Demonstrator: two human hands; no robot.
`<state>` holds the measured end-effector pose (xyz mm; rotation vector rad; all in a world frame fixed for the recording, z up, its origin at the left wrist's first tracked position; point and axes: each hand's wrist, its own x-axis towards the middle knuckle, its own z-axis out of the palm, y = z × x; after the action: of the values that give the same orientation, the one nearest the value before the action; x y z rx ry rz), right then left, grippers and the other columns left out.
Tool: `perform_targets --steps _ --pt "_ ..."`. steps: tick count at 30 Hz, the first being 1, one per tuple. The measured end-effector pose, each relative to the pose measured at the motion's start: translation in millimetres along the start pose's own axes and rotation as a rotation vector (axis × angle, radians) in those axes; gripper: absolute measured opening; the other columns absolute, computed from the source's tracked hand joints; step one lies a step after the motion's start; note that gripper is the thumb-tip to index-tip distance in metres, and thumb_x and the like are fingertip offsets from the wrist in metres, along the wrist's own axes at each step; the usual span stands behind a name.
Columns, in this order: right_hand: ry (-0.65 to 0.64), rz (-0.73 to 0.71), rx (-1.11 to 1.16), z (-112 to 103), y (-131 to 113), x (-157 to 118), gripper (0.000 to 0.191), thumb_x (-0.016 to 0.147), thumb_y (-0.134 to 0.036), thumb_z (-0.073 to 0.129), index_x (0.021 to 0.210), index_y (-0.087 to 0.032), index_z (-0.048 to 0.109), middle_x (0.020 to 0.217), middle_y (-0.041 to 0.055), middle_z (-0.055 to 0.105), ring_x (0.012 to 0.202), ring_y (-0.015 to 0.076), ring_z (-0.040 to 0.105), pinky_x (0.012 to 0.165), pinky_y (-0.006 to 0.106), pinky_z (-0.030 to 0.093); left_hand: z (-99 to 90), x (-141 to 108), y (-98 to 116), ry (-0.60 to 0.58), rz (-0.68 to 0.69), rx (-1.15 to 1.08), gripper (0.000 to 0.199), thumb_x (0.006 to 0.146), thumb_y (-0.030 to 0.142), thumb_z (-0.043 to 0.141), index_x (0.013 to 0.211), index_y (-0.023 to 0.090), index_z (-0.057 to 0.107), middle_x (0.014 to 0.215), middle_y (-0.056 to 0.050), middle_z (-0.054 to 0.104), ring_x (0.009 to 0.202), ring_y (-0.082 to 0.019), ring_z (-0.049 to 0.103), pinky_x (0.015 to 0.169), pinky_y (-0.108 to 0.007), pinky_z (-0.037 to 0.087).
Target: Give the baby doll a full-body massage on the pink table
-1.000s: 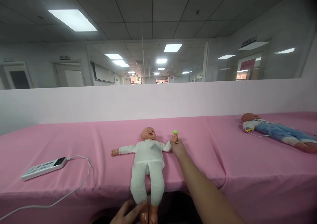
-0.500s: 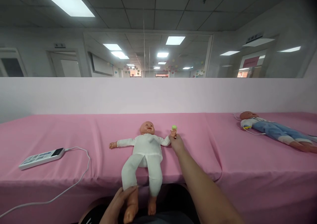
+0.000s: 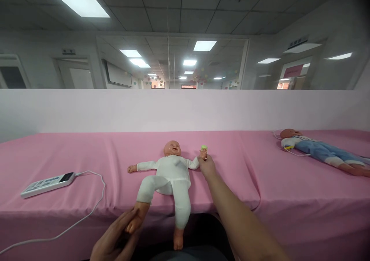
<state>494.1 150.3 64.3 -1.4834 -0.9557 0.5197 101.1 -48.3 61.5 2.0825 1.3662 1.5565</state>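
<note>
Doll (image 3: 173, 168) in white clothing lies face up on the pink-covered surface (image 3: 225, 188) in the head view, both feet beyond the near edge. Left hand (image 3: 117, 234) grasps the foot on its side, that leg angled outward. Right hand (image 3: 207, 166) grips the doll's wrist beside a small green item (image 3: 204, 147). White handheld device (image 3: 47, 184) with cable (image 3: 96, 205) lies at left; second doll (image 3: 318, 151) in blue lies at right.
</note>
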Motion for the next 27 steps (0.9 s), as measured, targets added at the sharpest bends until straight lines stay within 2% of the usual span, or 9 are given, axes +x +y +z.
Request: perform_targets --steps 4,7,10,12,14,18,21,24,27 --pt "0.087 -0.237 -0.003 6.9 -21.2 -19.1 0.052 0.091 -0.045 0.062 0.139 -0.024 0.058 0.118 0.0066 0.076 0.095 0.0238 0.073 0.085 0.034 0.059 24.9 29.4 6.6 -0.020 0.024 -0.109 0.034 0.091 0.043 0.072 0.125 0.039 0.073 0.133 0.000 0.074 0.117 -0.027 0.074 0.095 -0.036 0.066" --pt "-0.047 -0.530 -0.040 17.2 -35.9 -37.6 0.051 0.095 -0.037 0.059 0.145 -0.027 0.056 0.133 0.0070 0.070 0.105 0.0238 0.070 0.091 0.035 0.058 45.9 55.7 9.6 -0.046 0.054 -0.186 0.034 0.091 0.039 0.073 0.124 0.033 0.074 0.131 -0.002 0.075 0.114 -0.026 0.075 0.086 -0.032 0.068" --pt "-0.238 -0.815 -0.244 29.2 -39.7 -48.4 0.045 0.094 -0.024 0.061 0.138 -0.028 0.066 0.131 0.0062 0.071 0.119 0.0280 0.063 0.105 0.043 0.053 64.7 81.9 11.8 -0.056 0.067 -0.185 0.034 0.090 0.037 0.072 0.123 0.029 0.074 0.126 -0.004 0.076 0.097 -0.022 0.078 0.077 -0.030 0.068" --pt "-0.325 -0.937 -0.399 36.1 -36.9 -50.2 0.046 0.091 -0.013 0.059 0.133 -0.028 0.071 0.130 0.0068 0.071 0.121 0.0302 0.060 0.109 0.048 0.049 76.4 98.5 13.4 -0.068 0.038 -0.174 0.034 0.089 0.035 0.071 0.122 0.026 0.074 0.122 -0.004 0.077 0.090 -0.020 0.077 0.076 -0.030 0.068" --pt "-0.350 -0.974 -0.500 40.7 -32.6 -49.6 0.051 0.089 -0.007 0.057 0.132 -0.028 0.073 0.134 0.0074 0.070 0.122 0.0312 0.057 0.110 0.049 0.048 87.7 112.8 15.1 -0.069 -0.002 -0.183 0.035 0.086 0.032 0.070 0.120 0.024 0.075 0.122 -0.005 0.077 0.093 -0.020 0.076 0.077 -0.030 0.067" --pt "-0.321 -0.927 -0.467 39.9 -27.5 -48.3 0.051 0.088 -0.007 0.058 0.133 -0.026 0.072 0.131 0.0075 0.071 0.121 0.0305 0.058 0.111 0.048 0.047 103.9 125.1 19.6 -0.050 -0.056 -0.261 0.038 0.084 0.032 0.069 0.120 0.022 0.075 0.143 -0.010 0.067 0.113 -0.026 0.073 0.080 -0.032 0.067" --pt "-0.274 -0.811 -0.323 33.0 -27.0 -46.1 0.041 0.089 -0.018 0.064 0.128 -0.026 0.072 0.123 0.0063 0.074 0.116 0.0288 0.062 0.107 0.045 0.049 101.2 113.0 23.9 -0.068 -0.099 -0.407 0.039 0.082 0.035 0.073 0.118 0.021 0.074 0.153 -0.013 0.059 0.122 -0.030 0.069 0.086 -0.035 0.066" --pt "-0.202 -0.576 -0.156 23.7 -23.8 -35.4 0.039 0.089 -0.032 0.066 0.127 -0.026 0.071 0.117 0.0045 0.076 0.104 0.0258 0.068 0.094 0.039 0.055 77.8 83.5 27.1 -0.036 -0.183 -0.525 0.040 0.080 0.039 0.079 0.115 0.021 0.074 0.155 -0.013 0.057 0.136 -0.034 0.061 0.101 -0.039 0.061" --pt "-0.084 -0.221 -0.096 11.5 -14.4 -13.4 0.041 0.089 -0.042 0.066 0.125 -0.024 0.069 0.110 0.0047 0.078 0.093 0.0242 0.072 0.080 0.033 0.058 39.0 47.3 27.4 -0.082 -0.283 -0.490 0.043 0.078 0.044 0.086 0.114 0.022 0.076 0.155 -0.014 0.057 0.133 -0.038 0.063 0.103 -0.042 0.061"
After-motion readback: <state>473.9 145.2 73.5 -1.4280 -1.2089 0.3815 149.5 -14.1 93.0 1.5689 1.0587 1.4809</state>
